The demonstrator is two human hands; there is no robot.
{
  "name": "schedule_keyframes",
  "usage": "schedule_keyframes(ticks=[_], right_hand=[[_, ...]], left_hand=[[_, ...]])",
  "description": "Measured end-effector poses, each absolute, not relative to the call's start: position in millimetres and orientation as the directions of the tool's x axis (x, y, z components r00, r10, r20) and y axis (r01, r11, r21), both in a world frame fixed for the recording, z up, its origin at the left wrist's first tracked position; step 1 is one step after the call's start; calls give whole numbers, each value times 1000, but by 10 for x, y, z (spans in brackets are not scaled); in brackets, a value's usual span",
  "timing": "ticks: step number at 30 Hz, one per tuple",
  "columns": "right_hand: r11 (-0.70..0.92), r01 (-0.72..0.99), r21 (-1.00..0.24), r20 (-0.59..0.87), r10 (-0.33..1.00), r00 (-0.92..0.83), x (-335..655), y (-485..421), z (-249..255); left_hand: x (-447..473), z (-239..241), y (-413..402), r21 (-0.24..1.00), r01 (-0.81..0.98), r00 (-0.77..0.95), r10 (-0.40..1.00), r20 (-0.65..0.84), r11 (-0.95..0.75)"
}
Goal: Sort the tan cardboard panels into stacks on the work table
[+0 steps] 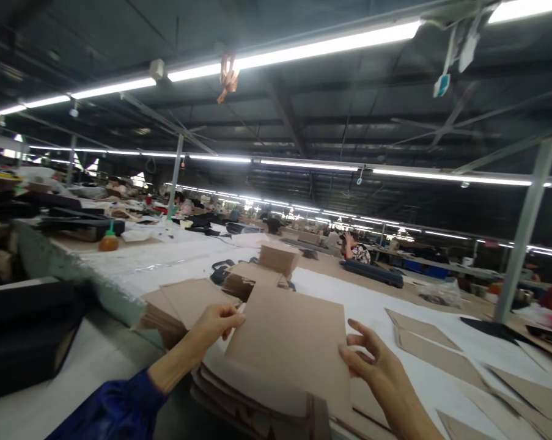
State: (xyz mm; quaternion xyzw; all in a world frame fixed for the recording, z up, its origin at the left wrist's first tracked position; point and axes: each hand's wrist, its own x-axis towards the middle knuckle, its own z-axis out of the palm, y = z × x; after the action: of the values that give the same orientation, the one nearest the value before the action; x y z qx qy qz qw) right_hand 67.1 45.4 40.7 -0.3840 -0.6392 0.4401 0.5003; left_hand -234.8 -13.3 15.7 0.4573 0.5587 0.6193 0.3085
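A flat tan cardboard sheet [294, 342] is tilted in front of me, above a stack of dark-edged panels with a white top layer [257, 388]. My left hand [218, 322] has its thumb and fingers closed on the sheet's left edge. At the right edge, my right hand [370, 360] has its fingers apart, with one fingertip at or touching the board. Just left of the sheet lies a stack of tan boards [175, 305]. Beyond it are another stack of boards [248, 278] and an upright tan block [279, 258].
Several tan panels [441, 351] lie on the white-covered table [362, 311] at right. A metal post [526, 232] rises there. An orange bottle with a green nozzle [109, 238] stands at left, near a black box [28, 336]. A person [356, 249] is across the table.
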Motion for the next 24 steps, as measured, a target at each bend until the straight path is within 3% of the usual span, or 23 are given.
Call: schedule_keyframes(ticks=[4,10,13,24], right_hand=[[211,-31,-977,213,966,-148,505,488,260],[18,-161,-987,68,948,-310,306,589,57],[-9,-196,-981,50,955,-293,217,636,-24],[-99,-146,-984,-51,952,-302,201,766,-265]], left_hand=[[-2481,154,-181,982,96,-405,895,188,-163],[-2631,100,-201,991,-35,-391,914,105,-128],[-2676,50,-206,993,-73,-375,925,63,-97],[-2739,-82,-78,999,39,-420,907,26,-11]])
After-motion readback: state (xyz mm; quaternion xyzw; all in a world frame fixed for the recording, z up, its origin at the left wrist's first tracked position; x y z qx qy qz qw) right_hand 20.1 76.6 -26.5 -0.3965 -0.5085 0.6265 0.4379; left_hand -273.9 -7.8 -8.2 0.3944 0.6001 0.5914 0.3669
